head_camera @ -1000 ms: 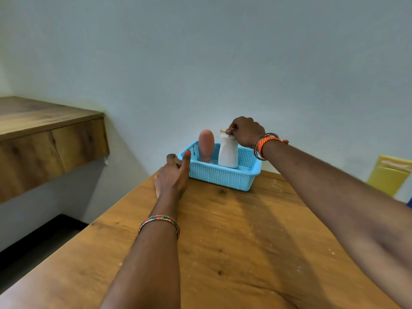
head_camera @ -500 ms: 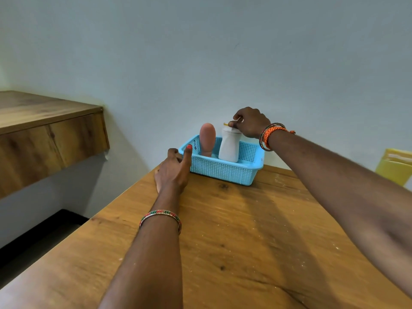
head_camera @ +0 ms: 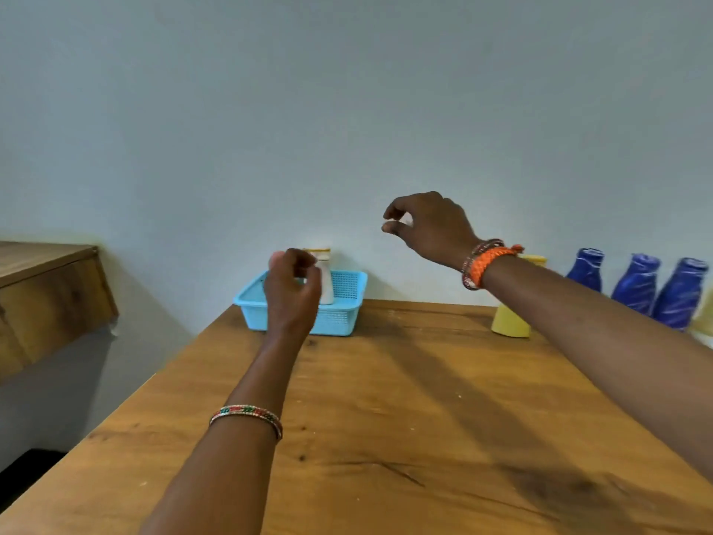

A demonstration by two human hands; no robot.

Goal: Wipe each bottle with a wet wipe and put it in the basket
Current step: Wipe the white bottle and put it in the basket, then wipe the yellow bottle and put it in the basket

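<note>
A light blue basket (head_camera: 347,318) stands at the table's far edge by the wall. In it a white bottle with a yellow cap (head_camera: 326,281) stands upright. A pink bottle (head_camera: 275,257) beside it is almost wholly hidden by my left hand (head_camera: 293,293), which hovers in front of the basket with loosely curled fingers and holds nothing. My right hand (head_camera: 428,225) is raised above and to the right of the basket, fingers loosely curled and empty. No wet wipe is in view.
A yellow bottle (head_camera: 509,322) stands on the wooden table (head_camera: 386,418) to the right, partly behind my right forearm. Three blue bottles (head_camera: 636,285) line the wall at the far right. A wooden shelf (head_camera: 46,295) juts out at the left.
My right hand let go of the white bottle's cap and rose up to the right. My left hand lifted off the table in front of the basket. The view swung right, showing more bottles.
</note>
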